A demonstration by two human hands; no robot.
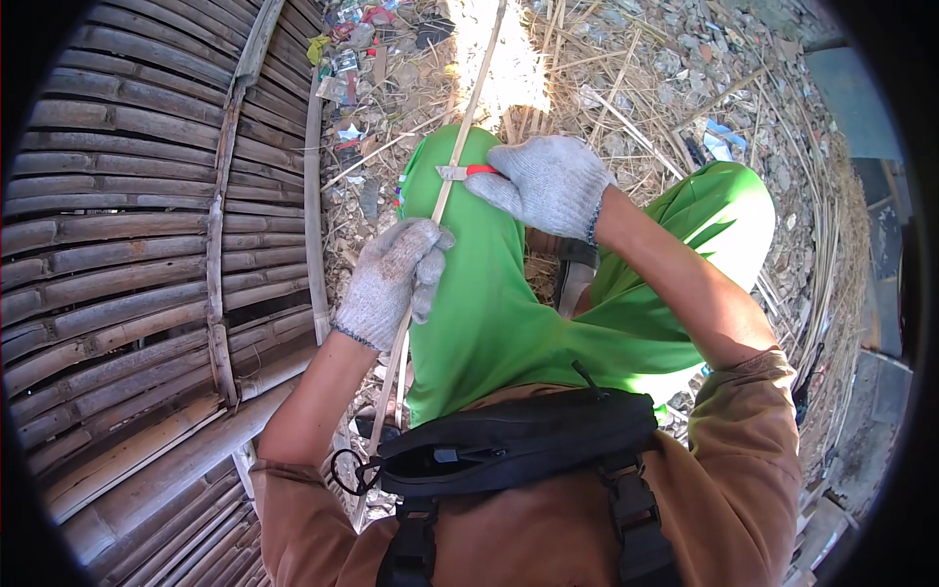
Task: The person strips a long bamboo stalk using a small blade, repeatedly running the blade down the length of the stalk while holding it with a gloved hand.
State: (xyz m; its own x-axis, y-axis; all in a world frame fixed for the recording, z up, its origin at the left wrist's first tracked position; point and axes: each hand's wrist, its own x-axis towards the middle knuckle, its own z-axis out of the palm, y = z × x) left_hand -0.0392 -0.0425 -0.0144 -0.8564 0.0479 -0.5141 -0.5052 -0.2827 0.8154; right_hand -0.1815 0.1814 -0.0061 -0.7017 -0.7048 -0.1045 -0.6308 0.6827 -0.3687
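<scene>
My left hand, in a grey knit glove, is closed around a long thin bamboo strip. The strip runs from beside my waist, across my green-trousered left knee, and up past the top of the view. In my right hand, gloved alike, is a small knife with a red handle. Its short blade lies across the strip, a little farther along than my left hand. The palm hides most of the handle.
On the left stands a slatted bamboo platform. Stones, straw and scraps of litter cover the ground. A black bag is strapped across my front. Several loose bamboo strips lie to the right.
</scene>
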